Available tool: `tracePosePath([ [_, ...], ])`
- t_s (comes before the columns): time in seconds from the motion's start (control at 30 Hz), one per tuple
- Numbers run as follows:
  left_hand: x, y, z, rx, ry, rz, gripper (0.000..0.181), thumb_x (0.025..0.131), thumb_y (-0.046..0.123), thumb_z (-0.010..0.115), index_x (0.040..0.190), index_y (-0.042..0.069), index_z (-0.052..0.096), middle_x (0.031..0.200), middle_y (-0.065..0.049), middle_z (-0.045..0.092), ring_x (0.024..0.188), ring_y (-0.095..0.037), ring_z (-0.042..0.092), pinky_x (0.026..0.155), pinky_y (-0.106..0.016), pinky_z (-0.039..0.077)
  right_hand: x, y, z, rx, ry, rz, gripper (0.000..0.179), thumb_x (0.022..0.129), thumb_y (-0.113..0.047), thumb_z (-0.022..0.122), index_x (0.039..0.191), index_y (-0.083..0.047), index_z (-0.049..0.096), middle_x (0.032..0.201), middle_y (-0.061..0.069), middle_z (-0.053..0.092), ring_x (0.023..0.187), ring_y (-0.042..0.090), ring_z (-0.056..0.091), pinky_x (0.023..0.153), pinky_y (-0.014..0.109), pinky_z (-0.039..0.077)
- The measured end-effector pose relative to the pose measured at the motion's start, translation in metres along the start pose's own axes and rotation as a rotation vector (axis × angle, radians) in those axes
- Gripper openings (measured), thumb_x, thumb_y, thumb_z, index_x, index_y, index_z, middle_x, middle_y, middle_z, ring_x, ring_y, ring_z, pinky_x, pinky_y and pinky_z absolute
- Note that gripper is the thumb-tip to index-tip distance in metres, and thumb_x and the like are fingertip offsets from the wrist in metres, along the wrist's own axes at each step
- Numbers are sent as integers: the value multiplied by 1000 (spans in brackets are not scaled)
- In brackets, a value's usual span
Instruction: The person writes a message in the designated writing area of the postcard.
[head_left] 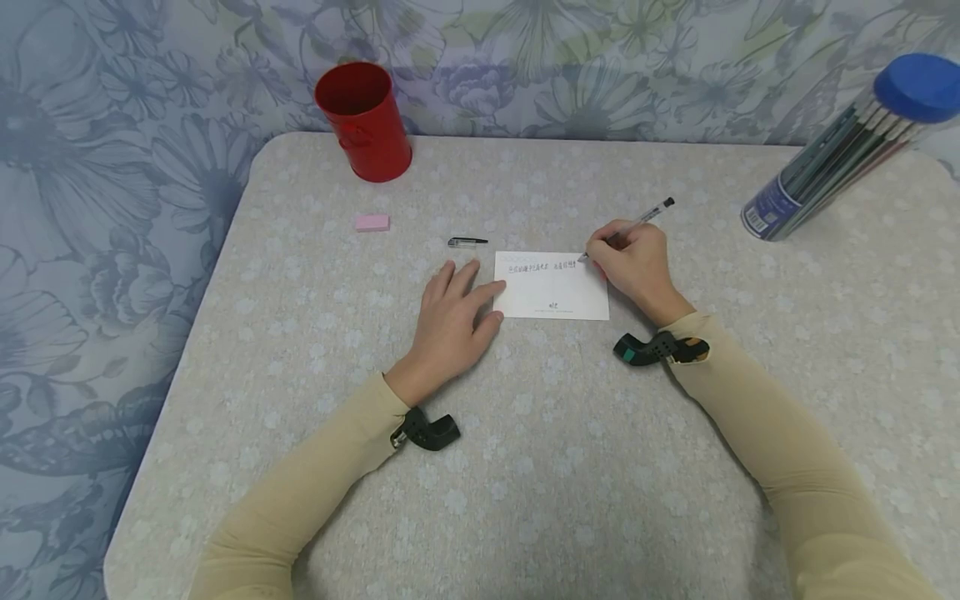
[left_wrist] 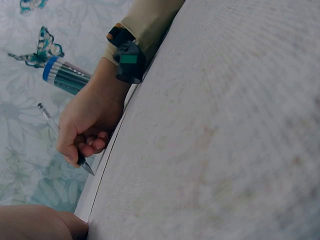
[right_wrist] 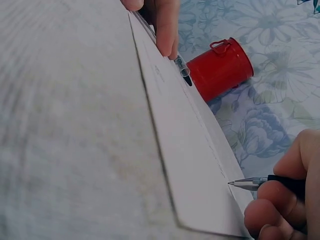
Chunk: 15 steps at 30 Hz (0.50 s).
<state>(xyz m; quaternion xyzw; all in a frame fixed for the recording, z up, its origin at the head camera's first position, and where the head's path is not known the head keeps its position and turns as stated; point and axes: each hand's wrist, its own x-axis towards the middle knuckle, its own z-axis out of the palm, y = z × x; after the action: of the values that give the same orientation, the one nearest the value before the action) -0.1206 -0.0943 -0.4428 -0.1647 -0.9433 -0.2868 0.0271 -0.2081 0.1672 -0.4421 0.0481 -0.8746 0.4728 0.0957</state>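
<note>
A white card [head_left: 551, 287] lies on the table with a line of handwriting near its top edge and a small print at the bottom. My right hand [head_left: 637, 262] pinches a pen [head_left: 651, 214], its tip at the end of the written line. In the right wrist view the pen's metal tip [right_wrist: 245, 183] meets the card [right_wrist: 175, 150]. My left hand [head_left: 453, 325] lies spread on the table, with the index finger and thumb touching the card's left edge. Just above the left fingers is a black and clear pen cap [head_left: 467, 242].
A pink eraser [head_left: 372, 223] lies at the left, below a red metal bucket [head_left: 367, 125] at the back. At the back right stands a tilted blue tube [head_left: 772, 204] of pencils with a blue lid [head_left: 918, 87]. A flowered wall borders the table [head_left: 525, 467].
</note>
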Motion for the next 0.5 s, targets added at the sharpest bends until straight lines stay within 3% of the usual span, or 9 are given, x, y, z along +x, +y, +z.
tracePosePath([
  [0.5, 0, 0, 0, -8, 3, -2, 40, 98, 20, 62, 136, 10, 66, 158, -24, 42, 151, -53, 25, 123, -67, 17, 0, 1, 1, -19, -9, -48, 17, 81, -6, 61, 76, 2, 76, 59, 2, 63, 50, 4, 47, 47, 17, 33],
])
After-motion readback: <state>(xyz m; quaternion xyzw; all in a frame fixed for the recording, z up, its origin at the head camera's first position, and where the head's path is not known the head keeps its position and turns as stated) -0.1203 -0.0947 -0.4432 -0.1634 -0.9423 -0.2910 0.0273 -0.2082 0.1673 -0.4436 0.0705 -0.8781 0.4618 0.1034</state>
